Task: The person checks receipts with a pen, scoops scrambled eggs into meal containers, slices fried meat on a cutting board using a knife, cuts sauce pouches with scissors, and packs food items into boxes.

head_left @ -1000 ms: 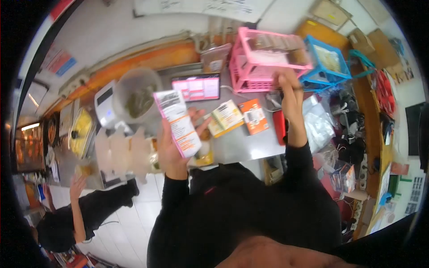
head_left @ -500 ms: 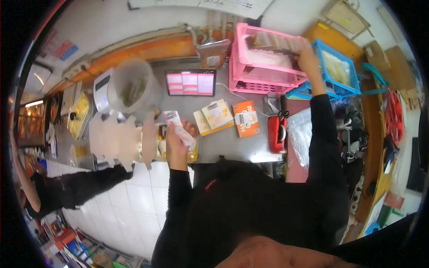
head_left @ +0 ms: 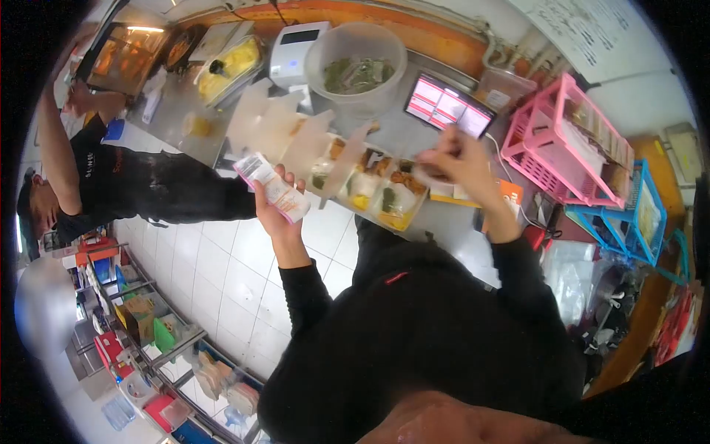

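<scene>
My left hand (head_left: 277,218) is wrapped round printed paper slips (head_left: 275,194) that look like receipts, held out over the floor by the counter edge. My right hand (head_left: 464,169) is over the nearest of several open meal boxes (head_left: 397,214), blurred, its fingers pinched together. At its fingertips is a pale and brownish small thing (head_left: 433,176), too smeared to name. The boxes stand in a row with their pale lids (head_left: 344,166) raised. White rice, browned pieces and green and yellow food show inside them.
Behind the boxes are a clear tub (head_left: 356,78) of green packets, a label printer (head_left: 296,55) and a lit tablet (head_left: 449,103). A pink basket (head_left: 566,148) and a blue basket (head_left: 625,214) stand right. Another person (head_left: 140,185) works at left, beside a yellow food tray (head_left: 231,70).
My right hand has left the pink basket and come left to the meal boxes. My left hand still holds the slips. The view has turned toward the left.
</scene>
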{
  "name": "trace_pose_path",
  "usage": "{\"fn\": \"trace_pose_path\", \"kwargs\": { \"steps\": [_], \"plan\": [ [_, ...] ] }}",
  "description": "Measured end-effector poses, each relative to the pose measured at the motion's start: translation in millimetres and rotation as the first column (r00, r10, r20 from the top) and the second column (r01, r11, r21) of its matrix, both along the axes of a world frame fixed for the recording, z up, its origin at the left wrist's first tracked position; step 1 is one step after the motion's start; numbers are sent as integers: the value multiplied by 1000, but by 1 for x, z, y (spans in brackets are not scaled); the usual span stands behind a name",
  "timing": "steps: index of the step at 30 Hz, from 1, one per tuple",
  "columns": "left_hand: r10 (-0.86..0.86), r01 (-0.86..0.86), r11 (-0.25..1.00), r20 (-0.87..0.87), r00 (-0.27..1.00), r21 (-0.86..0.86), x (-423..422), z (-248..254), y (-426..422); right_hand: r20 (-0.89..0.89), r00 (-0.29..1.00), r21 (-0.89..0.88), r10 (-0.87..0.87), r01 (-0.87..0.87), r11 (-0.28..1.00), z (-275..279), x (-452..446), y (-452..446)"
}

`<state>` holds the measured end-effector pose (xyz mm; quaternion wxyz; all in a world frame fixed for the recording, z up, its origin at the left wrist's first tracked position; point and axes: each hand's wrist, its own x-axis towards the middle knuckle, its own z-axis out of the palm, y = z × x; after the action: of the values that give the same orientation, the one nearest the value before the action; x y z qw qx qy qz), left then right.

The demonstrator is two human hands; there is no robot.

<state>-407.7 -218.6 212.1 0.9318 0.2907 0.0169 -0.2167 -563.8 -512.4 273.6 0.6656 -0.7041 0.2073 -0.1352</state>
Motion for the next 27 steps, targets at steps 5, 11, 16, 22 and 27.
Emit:
{"fn": "trace_pose_path", "kwargs": {
  "steps": [5,11,16,22,27],
  "plan": [
    [-10,10,998,-6,1000,-65,29,4,37,73,991,25,110,-112,993,-49,109,91],
    [-12,12,1000,-64,998,-7,82,-17,79,-265,964,-538,11,-157,828,-91,176,128],
    [-168,170,981,-21,986,93,103,-18,53,-255,966,-293,42,-119,949,-94,160,114],
    [-537,536,843,119,835,46,73,9,-29,-19,999,-95,38,-40,995,-70,109,119],
    [-676,705,695,204,708,-144,40,41,-65,75,841,-421,-536,514,748,-79,-19,43]
  ]
}}
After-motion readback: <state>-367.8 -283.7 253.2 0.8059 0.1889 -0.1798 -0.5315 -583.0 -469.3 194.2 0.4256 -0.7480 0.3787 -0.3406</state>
